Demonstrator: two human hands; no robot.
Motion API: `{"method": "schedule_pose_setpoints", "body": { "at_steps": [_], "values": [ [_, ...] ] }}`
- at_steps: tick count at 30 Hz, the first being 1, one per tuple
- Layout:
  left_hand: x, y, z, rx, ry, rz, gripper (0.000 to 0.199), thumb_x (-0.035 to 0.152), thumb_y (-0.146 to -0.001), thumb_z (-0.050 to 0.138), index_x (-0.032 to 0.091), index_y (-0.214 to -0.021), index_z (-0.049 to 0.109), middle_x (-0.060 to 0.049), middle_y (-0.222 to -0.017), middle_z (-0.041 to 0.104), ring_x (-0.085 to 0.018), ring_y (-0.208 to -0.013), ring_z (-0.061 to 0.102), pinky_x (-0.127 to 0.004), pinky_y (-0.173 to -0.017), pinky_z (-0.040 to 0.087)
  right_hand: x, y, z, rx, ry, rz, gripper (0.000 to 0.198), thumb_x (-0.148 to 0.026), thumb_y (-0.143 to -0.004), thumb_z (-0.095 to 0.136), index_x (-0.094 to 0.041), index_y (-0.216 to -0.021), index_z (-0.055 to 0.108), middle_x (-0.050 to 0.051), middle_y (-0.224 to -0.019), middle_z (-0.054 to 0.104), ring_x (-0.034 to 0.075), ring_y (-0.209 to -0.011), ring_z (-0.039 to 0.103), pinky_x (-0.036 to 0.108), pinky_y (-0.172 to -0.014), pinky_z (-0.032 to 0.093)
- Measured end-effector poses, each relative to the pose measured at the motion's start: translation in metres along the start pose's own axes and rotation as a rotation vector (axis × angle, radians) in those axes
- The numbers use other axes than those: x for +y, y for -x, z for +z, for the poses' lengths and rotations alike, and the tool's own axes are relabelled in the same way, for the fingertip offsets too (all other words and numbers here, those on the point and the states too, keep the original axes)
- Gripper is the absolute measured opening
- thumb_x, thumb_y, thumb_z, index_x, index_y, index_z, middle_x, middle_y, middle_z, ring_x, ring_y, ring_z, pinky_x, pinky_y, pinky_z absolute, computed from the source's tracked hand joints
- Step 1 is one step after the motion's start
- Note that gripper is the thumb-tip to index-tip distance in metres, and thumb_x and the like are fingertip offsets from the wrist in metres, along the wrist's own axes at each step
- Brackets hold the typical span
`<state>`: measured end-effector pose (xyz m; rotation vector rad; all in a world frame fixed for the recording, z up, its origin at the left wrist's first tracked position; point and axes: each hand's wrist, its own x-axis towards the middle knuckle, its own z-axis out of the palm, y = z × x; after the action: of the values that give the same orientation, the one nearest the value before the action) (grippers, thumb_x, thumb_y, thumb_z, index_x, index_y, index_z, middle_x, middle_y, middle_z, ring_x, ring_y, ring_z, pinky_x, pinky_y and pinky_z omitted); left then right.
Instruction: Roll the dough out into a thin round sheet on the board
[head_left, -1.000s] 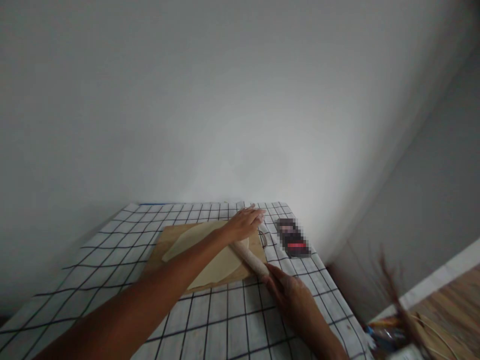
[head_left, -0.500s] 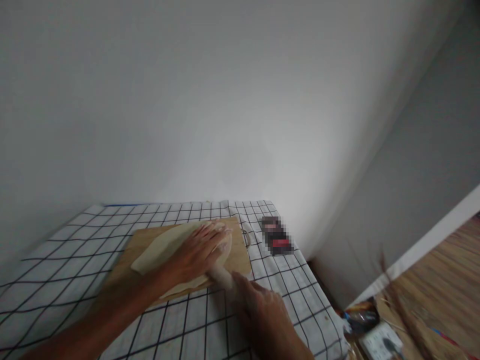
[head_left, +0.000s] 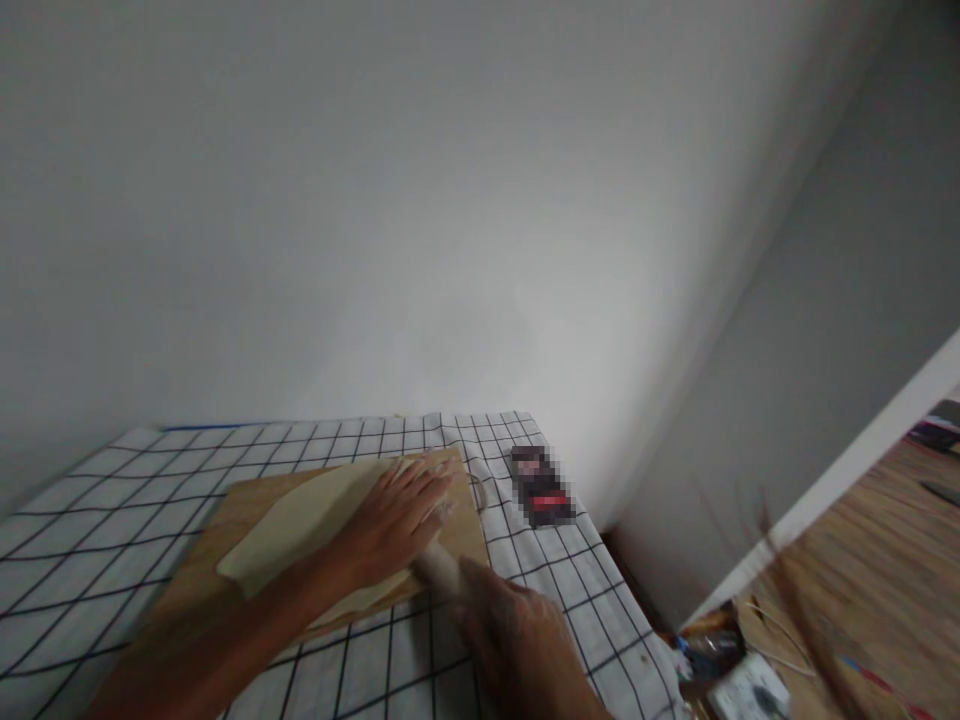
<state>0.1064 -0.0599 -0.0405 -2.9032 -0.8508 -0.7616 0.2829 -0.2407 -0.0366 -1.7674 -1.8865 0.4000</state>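
A flat pale sheet of dough (head_left: 300,520) lies on a wooden board (head_left: 247,505). My left hand (head_left: 401,515) rests over the right part of the dough, fingers stretched out and whitened as if with flour. From beneath its wrist side a pale rolling pin (head_left: 439,572) runs toward my right hand (head_left: 517,630), which is wrapped round the near end. The pin's far end is hidden under the left hand. My left forearm crosses the near side of the board and covers part of the dough.
A white cloth with black checks (head_left: 375,660) covers the table. Right of the board lies a dark, pixelated packet (head_left: 541,487). The wall (head_left: 375,250) stands behind. Below the table's right edge, a white box (head_left: 750,690) and other items sit near the wooden floor (head_left: 885,560).
The view has turned slightly, so the table and board appear further left and lower. My left hand still lies flat over the dough, and my right hand keeps its hold on the rolling pin.
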Motion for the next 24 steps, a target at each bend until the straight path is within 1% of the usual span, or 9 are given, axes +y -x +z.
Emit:
{"method": "schedule_pose_setpoints", "body": {
  "at_steps": [2,4,8,10,13,16,19,21,24],
  "values": [
    [-0.001,-0.025,0.013,-0.045,0.018,-0.02,0.049,0.041,-0.105,0.033,0.031,-0.151,0.048,-0.003,-0.159,0.048,-0.03,-0.15,0.036,-0.058,-0.123,0.027,0.008,-0.001,-0.001,0.023,0.016,0.029,0.041,-0.031,-0.099,0.052,-0.03,-0.14,0.055,0.004,-0.11,0.077,0.023,-0.094,0.076,0.024,-0.074,0.053],
    [-0.001,-0.049,0.024,-0.078,0.053,-0.036,0.05,0.046,-0.106,0.03,0.032,-0.151,0.046,-0.003,-0.159,0.048,-0.029,-0.152,0.033,-0.059,-0.123,0.026,0.015,-0.002,-0.002,0.039,0.008,0.057,0.042,-0.032,-0.1,0.048,-0.029,-0.142,0.054,0.005,-0.114,0.077,0.023,-0.096,0.076,0.026,-0.077,0.054],
    [0.0,-0.088,0.037,-0.107,0.14,-0.013,0.052,0.05,-0.106,0.025,0.032,-0.149,0.048,-0.001,-0.156,0.052,-0.025,-0.153,0.031,-0.049,-0.124,0.026,0.025,0.001,0.0,0.038,-0.028,0.059,0.043,-0.035,-0.103,0.042,-0.026,-0.144,0.052,0.008,-0.117,0.076,0.024,-0.097,0.076,0.028,-0.078,0.056],
    [0.001,-0.101,0.039,-0.115,0.178,0.004,0.053,0.049,-0.107,0.022,0.03,-0.147,0.051,-0.001,-0.154,0.054,-0.023,-0.153,0.032,-0.045,-0.124,0.026,0.029,0.003,0.004,0.049,-0.016,0.047,0.046,-0.038,-0.102,0.042,-0.024,-0.145,0.05,0.01,-0.114,0.076,0.026,-0.095,0.076,0.031,-0.079,0.058],
    [0.002,-0.108,0.04,-0.121,0.201,0.0,0.055,0.051,-0.107,0.02,0.029,-0.145,0.053,-0.001,-0.152,0.056,-0.024,-0.151,0.034,-0.045,-0.123,0.028,0.034,0.004,0.011,0.083,0.018,0.03,0.053,-0.043,-0.099,0.047,-0.02,-0.146,0.049,0.011,-0.109,0.077,0.03,-0.093,0.076,0.035,-0.079,0.059],
    [-0.001,-0.099,0.04,-0.134,0.149,0.008,0.053,0.052,-0.106,0.027,0.028,-0.145,0.053,-0.002,-0.153,0.056,-0.027,-0.152,0.034,-0.049,-0.123,0.029,0.037,0.007,0.013,0.073,0.002,0.001,0.055,-0.045,-0.097,0.047,-0.021,-0.147,0.048,0.01,-0.108,0.078,0.029,-0.092,0.077,0.035,-0.076,0.061],
    [-0.009,-0.074,0.034,-0.14,0.033,0.027,0.051,0.048,-0.106,0.032,0.027,-0.148,0.05,-0.006,-0.155,0.052,-0.031,-0.152,0.033,-0.055,-0.121,0.031,0.036,0.011,0.013,0.038,0.013,-0.015,0.054,-0.042,-0.096,0.048,-0.021,-0.145,0.051,0.01,-0.106,0.079,0.029,-0.089,0.078,0.034,-0.075,0.061],
    [-0.013,-0.05,0.022,-0.114,-0.06,0.065,0.049,0.042,-0.106,0.034,0.027,-0.15,0.05,-0.007,-0.155,0.052,-0.03,-0.15,0.037,-0.055,-0.12,0.034,0.034,0.013,0.016,0.026,0.037,-0.02,0.056,-0.041,-0.092,0.053,-0.021,-0.144,0.052,0.009,-0.105,0.079,0.03,-0.087,0.078,0.034,-0.073,0.062],
    [-0.014,-0.005,-0.005,-0.058,-0.18,0.139,0.047,0.029,-0.103,0.036,0.025,-0.147,0.053,-0.004,-0.152,0.056,-0.023,-0.145,0.046,-0.046,-0.122,0.036,0.032,0.015,0.025,0.033,0.065,-0.053,0.06,-0.04,-0.087,0.06,-0.025,-0.144,0.05,0.007,-0.108,0.079,0.029,-0.084,0.078,0.031,-0.069,0.062]
  ]
}}
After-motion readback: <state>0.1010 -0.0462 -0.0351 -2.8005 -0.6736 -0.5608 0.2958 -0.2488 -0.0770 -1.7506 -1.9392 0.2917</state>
